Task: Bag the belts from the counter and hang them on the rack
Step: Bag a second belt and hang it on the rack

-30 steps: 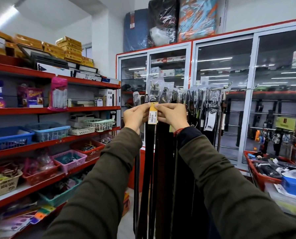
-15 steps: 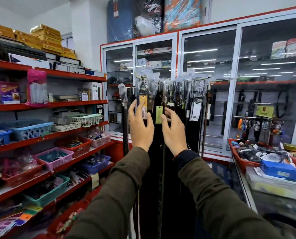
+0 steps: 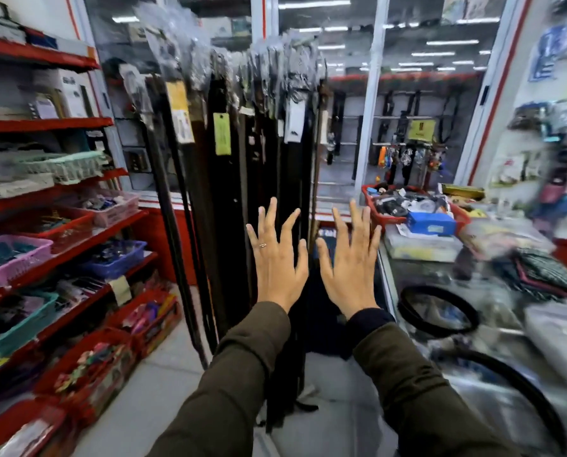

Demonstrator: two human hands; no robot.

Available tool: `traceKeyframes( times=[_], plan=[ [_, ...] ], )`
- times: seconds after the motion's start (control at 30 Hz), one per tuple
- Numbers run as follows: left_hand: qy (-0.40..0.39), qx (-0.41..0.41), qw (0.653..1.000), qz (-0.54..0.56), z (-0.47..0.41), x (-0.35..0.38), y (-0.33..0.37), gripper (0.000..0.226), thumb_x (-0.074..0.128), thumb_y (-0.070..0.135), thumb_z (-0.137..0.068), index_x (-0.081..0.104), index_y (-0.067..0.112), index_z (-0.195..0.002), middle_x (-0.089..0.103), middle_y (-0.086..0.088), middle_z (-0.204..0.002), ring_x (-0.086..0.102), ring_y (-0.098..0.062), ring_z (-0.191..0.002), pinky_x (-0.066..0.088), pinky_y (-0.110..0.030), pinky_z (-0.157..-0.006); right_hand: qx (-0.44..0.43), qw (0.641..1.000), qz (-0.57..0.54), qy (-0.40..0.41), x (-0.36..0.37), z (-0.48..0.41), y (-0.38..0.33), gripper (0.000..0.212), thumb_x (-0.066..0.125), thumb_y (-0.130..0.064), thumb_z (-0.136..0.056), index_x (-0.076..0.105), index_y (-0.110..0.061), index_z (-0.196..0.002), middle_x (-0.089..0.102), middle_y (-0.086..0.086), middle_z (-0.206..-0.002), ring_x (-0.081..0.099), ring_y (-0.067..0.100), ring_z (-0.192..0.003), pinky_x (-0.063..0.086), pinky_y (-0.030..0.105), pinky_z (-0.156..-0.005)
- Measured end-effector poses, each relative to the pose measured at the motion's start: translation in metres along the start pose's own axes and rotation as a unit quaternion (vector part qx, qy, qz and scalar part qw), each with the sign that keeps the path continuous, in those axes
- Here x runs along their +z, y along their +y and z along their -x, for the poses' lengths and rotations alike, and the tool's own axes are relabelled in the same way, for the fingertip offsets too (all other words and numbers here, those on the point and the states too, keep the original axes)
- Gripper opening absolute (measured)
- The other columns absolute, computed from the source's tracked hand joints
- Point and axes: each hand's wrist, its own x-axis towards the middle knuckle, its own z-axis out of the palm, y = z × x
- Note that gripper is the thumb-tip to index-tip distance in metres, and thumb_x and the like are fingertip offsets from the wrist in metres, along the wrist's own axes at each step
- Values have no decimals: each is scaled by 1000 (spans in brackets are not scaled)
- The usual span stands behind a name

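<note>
Small shop interior
Red shelves (image 3: 44, 125) with baskets line the left; glass-door cabinets (image 3: 371, 103) stand behind; pale tiled floor (image 3: 150, 390).

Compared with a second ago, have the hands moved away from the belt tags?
Yes. Both hands, left hand and right hand, have dropped well below the green tag on the hanging belts, open and empty.

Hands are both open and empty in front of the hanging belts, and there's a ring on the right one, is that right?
Not quite. The head view shows both hands open and empty in front of the hanging belts, but the ring is on the left hand, not the right hand.
</note>
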Motion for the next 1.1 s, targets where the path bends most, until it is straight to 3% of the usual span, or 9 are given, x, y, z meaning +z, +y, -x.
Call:
traceKeyframes(
  times=[0.27,0.4,0.53,0.67,0.77,0.83,0.9,1.0,1.1],
  plan=[
    [-127,30,989,73,84,69,59,53,46,29,-104,33,25,-155,6,-5,-171,-2,-27,-159,-5,-52,-127,80,989,105,-71,-35,94,84,58,38,-43,-104,25,-24,-157,8,4,-171,-1,28,-160,1,58,-127],
    [-195,76,970,126,130,97,89,54,44,30,-105,31,24,-156,4,-2,-171,-5,-22,-159,-7,-48,-128,126,976,135,-112,-66,149,125,54,34,-47,-104,30,-30,-154,9,0,-171,-1,24,-160,-3,57,-126],
    [-314,113,926,179,168,121,114,57,40,36,-105,25,24,-159,6,3,-171,-8,-16,-158,-6,-44,-128,164,957,165,-174,-98,194,165,54,22,-48,-100,42,-30,-147,27,-3,-167,14,20,-158,-5,56,-125],
    [-420,166,872,192,195,135,132,52,42,39,-105,36,25,-155,24,3,-167,4,-19,-159,-8,-48,-127,234,925,144,-261,-133,223,191,78,4,-52,-83,48,-31,-144,44,-8,-157,21,15,-156,-6,53,-124],
    [-480,181,841,172,210,138,142,55,38,53,-103,46,25,-149,40,0,-159,18,-22,-156,-12,-47,-126,278,890,122,-341,-154,233,200,74,15,-55,-80,59,-31,-135,57,-6,-147,32,14,-151,-8,47,-122],
    [-509,193,824,156,217,138,146,65,41,66,-96,55,22,-141,50,-1,-151,30,-21,-150,-7,-50,-127,282,873,120,-380,-160,238,204,49,40,-44,-88,62,-33,-131,62,-6,-140,42,13,-143,-5,48,-122],
    [-509,217,822,134,221,140,146,63,51,64,-93,60,17,-134,58,-4,-139,43,-25,-137,9,-50,-126,265,874,124,-389,-163,242,205,44,58,-31,-87,62,-35,-130,66,-8,-134,47,13,-138,-2,44,-120],
    [-473,228,839,145,220,138,146,40,60,38,-94,67,11,-123,66,-10,-121,55,-31,-116,38,-43,-108,236,881,140,-386,-167,241,202,47,53,-28,-81,67,-35,-125,72,-7,-125,57,17,-129,14,39,-120],
    [-435,230,856,160,217,131,145,30,57,31,-94,70,14,-116,69,-6,-115,59,-29,-111,36,-42,-108,242,899,82,-355,-172,236,201,51,49,-23,-71,76,-30,-114,80,0,-110,71,24,-109,49,37,-100]
  ],
)
